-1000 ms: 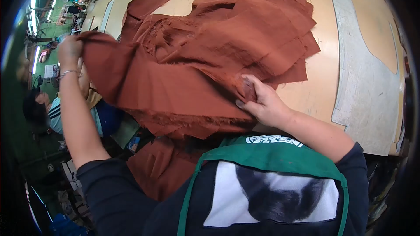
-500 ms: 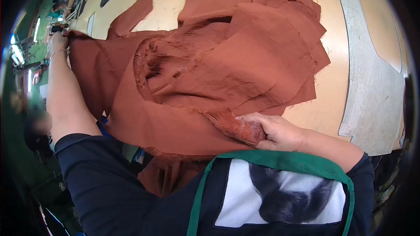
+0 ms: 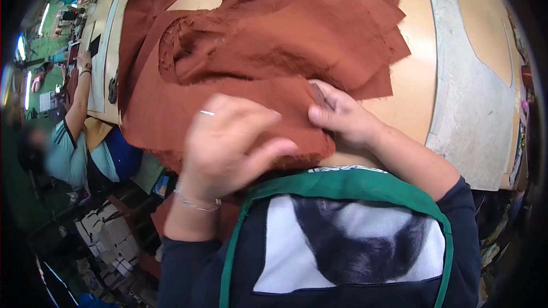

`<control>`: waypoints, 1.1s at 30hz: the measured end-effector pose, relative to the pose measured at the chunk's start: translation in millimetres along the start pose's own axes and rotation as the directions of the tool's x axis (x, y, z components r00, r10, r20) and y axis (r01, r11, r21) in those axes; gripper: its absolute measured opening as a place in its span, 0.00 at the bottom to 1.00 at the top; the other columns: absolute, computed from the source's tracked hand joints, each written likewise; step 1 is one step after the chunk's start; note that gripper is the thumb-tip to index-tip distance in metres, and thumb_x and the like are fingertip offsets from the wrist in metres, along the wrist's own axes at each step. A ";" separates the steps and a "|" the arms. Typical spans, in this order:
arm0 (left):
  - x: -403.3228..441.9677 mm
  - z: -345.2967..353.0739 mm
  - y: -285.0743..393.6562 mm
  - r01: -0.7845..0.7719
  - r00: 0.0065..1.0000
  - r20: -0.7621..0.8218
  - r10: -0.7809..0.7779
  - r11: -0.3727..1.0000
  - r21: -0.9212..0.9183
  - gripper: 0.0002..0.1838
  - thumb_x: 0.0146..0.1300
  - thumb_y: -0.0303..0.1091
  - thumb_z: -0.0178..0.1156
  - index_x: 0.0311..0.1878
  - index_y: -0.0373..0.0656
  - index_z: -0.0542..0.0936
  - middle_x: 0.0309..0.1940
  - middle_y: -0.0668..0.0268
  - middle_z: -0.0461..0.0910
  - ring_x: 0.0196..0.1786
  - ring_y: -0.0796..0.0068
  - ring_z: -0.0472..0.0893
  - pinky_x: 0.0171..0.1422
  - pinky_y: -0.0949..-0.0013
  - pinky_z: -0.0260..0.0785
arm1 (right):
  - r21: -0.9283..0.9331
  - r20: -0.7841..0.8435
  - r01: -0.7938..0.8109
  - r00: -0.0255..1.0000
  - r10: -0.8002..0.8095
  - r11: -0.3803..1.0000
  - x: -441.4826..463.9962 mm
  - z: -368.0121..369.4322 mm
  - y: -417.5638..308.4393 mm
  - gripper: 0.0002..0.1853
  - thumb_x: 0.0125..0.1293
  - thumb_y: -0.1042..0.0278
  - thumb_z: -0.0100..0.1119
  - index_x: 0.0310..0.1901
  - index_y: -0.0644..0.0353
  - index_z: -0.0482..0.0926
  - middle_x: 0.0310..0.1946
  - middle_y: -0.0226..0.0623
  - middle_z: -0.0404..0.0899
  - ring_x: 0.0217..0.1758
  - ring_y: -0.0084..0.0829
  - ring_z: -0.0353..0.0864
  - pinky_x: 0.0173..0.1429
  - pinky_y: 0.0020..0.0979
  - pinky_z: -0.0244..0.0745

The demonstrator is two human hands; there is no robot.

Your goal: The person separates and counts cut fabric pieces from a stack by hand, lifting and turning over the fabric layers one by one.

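Note:
Rust-brown cloth pieces (image 3: 331, 28) lie piled in overlapping layers, with frayed edges and a gathered, puckered part on the left. A flat cloth panel (image 3: 257, 97) extends from the pile toward my body. My right hand (image 3: 348, 114) pinches this panel at its right edge, thumb on top and other fingers partly hidden. Above the near left part of the panel is my left hand (image 3: 228, 142), somewhat blurred, with thumb and fingers apart and nothing between them. It wears a ring and a bracelet.
A large grey pattern sheet (image 3: 462, 97) lies on the right of the pale table (image 3: 414, 74). At the left, another person (image 3: 85, 137) reaches an arm onto the table beside a long pale strip (image 3: 108, 51). Stacked light bundles (image 3: 108, 234) sit low on the left.
My left hand has let go of the cloth's far left corner and come in near my body. The gathered edge in my right hand is now spread flatter, and that hand is farther from me.

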State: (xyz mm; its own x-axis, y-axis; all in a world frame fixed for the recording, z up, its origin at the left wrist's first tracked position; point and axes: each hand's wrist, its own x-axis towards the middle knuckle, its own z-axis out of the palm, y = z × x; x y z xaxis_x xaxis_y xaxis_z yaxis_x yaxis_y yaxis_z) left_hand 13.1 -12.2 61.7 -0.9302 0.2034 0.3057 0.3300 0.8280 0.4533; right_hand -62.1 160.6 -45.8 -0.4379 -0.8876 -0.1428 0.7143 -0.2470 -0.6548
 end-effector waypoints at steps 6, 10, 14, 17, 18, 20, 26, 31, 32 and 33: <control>-47.6 43.3 26.8 0.084 0.993 -0.072 -0.092 0.991 -0.102 0.17 0.42 0.35 0.69 0.36 0.38 0.78 0.34 0.62 0.76 0.37 0.63 0.75 0.42 0.66 0.67 | 0.052 -0.021 -0.024 0.999 0.025 0.998 0.0 -0.6 4.1 0.22 0.66 0.55 0.52 0.54 0.64 0.66 0.49 0.34 0.72 0.51 0.24 0.71 0.55 0.28 0.68; -49.4 49.1 26.8 0.092 0.987 -0.123 -0.107 0.989 -0.119 0.11 0.48 0.31 0.66 0.35 0.38 0.78 0.32 0.61 0.76 0.36 0.63 0.75 0.42 0.66 0.67 | 0.039 -0.027 0.021 0.999 -0.020 0.999 -3.3 4.9 2.9 0.21 0.66 0.56 0.51 0.54 0.63 0.66 0.49 0.33 0.72 0.51 0.24 0.72 0.54 0.28 0.69; -44.2 52.0 29.1 0.102 0.988 -0.099 -0.115 0.987 -0.127 0.12 0.50 0.34 0.66 0.33 0.36 0.78 0.30 0.60 0.77 0.35 0.64 0.76 0.40 0.68 0.68 | -0.027 -0.030 0.058 0.998 -0.059 0.998 -2.0 -3.0 11.1 0.23 0.64 0.55 0.54 0.54 0.62 0.66 0.47 0.32 0.72 0.48 0.22 0.72 0.51 0.26 0.70; -39.7 48.0 38.7 0.142 0.989 -0.044 -0.144 0.989 -0.051 0.16 0.49 0.39 0.68 0.31 0.35 0.77 0.29 0.58 0.76 0.33 0.65 0.77 0.39 0.69 0.68 | -0.111 -0.031 0.083 0.996 -0.087 0.990 0.2 -6.8 14.0 0.25 0.62 0.53 0.57 0.53 0.63 0.68 0.43 0.30 0.73 0.45 0.19 0.71 0.45 0.23 0.70; -38.3 48.5 40.7 0.187 0.982 -0.031 -0.187 0.982 -0.024 0.16 0.49 0.39 0.68 0.29 0.35 0.76 0.27 0.59 0.76 0.32 0.64 0.76 0.37 0.69 0.68 | -0.130 -0.039 0.085 0.995 -0.091 0.988 0.1 -6.8 14.3 0.24 0.62 0.53 0.57 0.52 0.64 0.68 0.43 0.30 0.73 0.45 0.19 0.71 0.45 0.23 0.70; -37.7 49.0 44.2 0.285 0.959 -0.016 -0.285 0.958 0.033 0.17 0.49 0.41 0.67 0.27 0.35 0.75 0.25 0.59 0.74 0.29 0.64 0.76 0.35 0.68 0.67 | -0.169 -0.046 0.080 0.995 -0.089 0.982 2.0 -6.9 15.4 0.24 0.62 0.54 0.58 0.50 0.64 0.69 0.41 0.30 0.73 0.45 0.19 0.70 0.45 0.22 0.70; -38.0 54.7 41.4 0.353 0.935 -0.048 -0.352 0.935 0.025 0.14 0.53 0.37 0.64 0.25 0.35 0.74 0.23 0.59 0.73 0.25 0.67 0.74 0.31 0.68 0.65 | -0.314 -0.062 0.116 0.988 -0.143 0.942 2.8 -9.1 16.5 0.25 0.61 0.55 0.59 0.51 0.66 0.69 0.42 0.32 0.73 0.44 0.20 0.70 0.49 0.23 0.68; -35.7 51.2 44.0 0.453 0.890 -0.016 -0.456 0.888 -0.081 0.10 0.55 0.33 0.60 0.26 0.35 0.75 0.23 0.61 0.72 0.22 0.71 0.70 0.28 0.71 0.62 | -0.350 -0.057 0.108 0.989 -0.136 0.931 0.2 -5.6 13.2 0.24 0.61 0.55 0.59 0.50 0.67 0.69 0.41 0.32 0.73 0.44 0.21 0.70 0.49 0.23 0.68; -34.8 50.6 44.8 0.483 0.873 -0.003 -0.488 0.866 -0.129 0.10 0.56 0.32 0.59 0.26 0.35 0.75 0.23 0.62 0.72 0.22 0.73 0.70 0.28 0.71 0.62 | -0.373 -0.063 0.101 0.989 -0.134 0.923 0.2 -5.9 12.6 0.24 0.61 0.55 0.59 0.50 0.67 0.70 0.41 0.32 0.73 0.44 0.20 0.70 0.49 0.23 0.68; -35.4 51.0 43.0 0.473 0.880 0.002 -0.476 0.874 -0.113 0.09 0.56 0.32 0.59 0.27 0.35 0.75 0.23 0.63 0.72 0.22 0.74 0.69 0.28 0.72 0.61 | -0.381 -0.051 0.118 0.988 -0.148 0.917 1.8 -8.4 14.6 0.24 0.61 0.55 0.59 0.50 0.67 0.70 0.41 0.31 0.73 0.44 0.20 0.70 0.49 0.23 0.68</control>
State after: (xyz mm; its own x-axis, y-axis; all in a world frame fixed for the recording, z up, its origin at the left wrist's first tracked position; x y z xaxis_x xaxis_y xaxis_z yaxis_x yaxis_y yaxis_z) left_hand 52.1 42.9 27.7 -0.9755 -0.2140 0.0518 -0.1332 0.7610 0.6350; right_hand -57.0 158.6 -61.8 -0.5661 -0.8203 -0.0814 0.3948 -0.1832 -0.9003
